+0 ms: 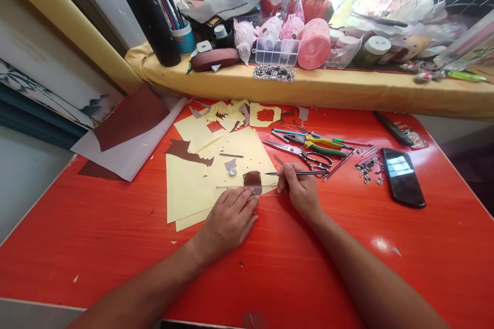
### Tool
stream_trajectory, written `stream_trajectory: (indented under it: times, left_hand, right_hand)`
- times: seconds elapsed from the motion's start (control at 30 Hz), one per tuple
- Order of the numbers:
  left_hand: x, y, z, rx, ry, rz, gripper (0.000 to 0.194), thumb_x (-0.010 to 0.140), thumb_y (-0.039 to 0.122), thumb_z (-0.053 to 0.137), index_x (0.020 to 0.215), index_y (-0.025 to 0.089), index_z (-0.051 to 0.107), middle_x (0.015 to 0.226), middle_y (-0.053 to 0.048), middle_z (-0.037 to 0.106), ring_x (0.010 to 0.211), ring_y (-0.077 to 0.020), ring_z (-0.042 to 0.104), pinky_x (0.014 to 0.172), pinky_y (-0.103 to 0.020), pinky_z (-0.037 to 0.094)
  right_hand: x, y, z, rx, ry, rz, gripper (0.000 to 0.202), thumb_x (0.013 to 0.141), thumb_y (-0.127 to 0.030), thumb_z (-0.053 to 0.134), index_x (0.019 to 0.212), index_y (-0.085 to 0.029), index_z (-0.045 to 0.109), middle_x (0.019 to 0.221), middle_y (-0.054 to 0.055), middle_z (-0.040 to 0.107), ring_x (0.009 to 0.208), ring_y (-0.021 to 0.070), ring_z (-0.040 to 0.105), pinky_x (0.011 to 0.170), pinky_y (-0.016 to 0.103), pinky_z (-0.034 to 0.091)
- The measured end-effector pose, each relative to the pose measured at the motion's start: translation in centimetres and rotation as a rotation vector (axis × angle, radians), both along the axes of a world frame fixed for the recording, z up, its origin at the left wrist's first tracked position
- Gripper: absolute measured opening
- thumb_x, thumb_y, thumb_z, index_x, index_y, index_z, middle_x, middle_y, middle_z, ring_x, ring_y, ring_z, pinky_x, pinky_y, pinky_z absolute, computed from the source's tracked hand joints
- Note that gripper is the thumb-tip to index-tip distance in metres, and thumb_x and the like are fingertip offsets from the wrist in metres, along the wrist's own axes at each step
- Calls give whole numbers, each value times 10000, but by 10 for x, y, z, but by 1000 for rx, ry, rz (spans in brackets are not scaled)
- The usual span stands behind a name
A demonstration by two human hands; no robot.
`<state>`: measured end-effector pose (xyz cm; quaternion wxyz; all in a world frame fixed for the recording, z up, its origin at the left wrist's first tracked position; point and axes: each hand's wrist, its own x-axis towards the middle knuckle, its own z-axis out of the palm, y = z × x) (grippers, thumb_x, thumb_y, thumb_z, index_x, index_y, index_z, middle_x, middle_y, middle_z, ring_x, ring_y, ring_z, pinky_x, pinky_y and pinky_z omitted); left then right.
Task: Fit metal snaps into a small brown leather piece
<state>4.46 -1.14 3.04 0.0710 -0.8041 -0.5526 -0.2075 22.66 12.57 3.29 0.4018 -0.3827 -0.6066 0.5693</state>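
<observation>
My left hand [230, 216] lies with its fingers flat on a clear ruler [227, 190], pressing it over a small dark brown piece [252, 179] of sheet material. That piece rests on pale yellow sheets [189, 200], and the fingertips hide its lower part. My right hand [297, 185] is closed around a thin dark pen [272, 173], held nearly level with its pointed end to the left, above the brown piece's right side. The lower fingers are close to the ruler's right end; whether they touch it, I cannot tell. A small white round item [232, 171] lies left of the brown piece.
Scissors [285, 148], pliers [324, 150] and thin tools lie beyond my right hand. Small metal fittings [368, 169] and a phone [403, 177] are farther right. Cut scraps [189, 151] cover the back. A brown sheet [131, 115] lies left. A crowded ledge [216, 85] borders the red table [127, 247].
</observation>
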Motion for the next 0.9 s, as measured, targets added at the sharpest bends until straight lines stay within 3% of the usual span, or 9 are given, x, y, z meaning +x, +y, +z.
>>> stream_trajectory:
  times: [0.27,0.43,0.7,0.9]
  left_hand:
    - [3,-4,2,127,11,-101,220,995,111,573,1123,150,748,1139,-125,784,1082,-263,696,936,-421,554]
    - [4,-6,0,77,37,-199,240,1022,104,503,1065,180,727,1037,-102,761,965,-220,687,882,-381,537]
    - [5,-5,2,96,76,-215,211,1013,95,498,959,174,686,838,-51,692,775,-200,618,727,-362,488]
    - [5,-6,1,96,65,-218,208,1002,88,510,893,186,658,792,-32,658,734,-194,579,705,-361,451]
  right_hand:
    - [-1,-4,-1,62,-36,-15,477,1033,-659,547,859,-220,615,535,-48,552,434,124,497,447,263,393]
    - [-1,-4,-3,72,-50,-26,491,1021,-681,547,861,-221,607,533,-56,546,423,122,496,440,255,393]
    - [-2,-6,-6,54,-21,-9,470,1020,-662,566,878,-216,600,545,-66,530,418,109,487,425,238,389]
    - [-1,-8,-7,84,-67,-4,460,1027,-654,558,894,-215,597,584,-61,538,448,111,500,445,240,395]
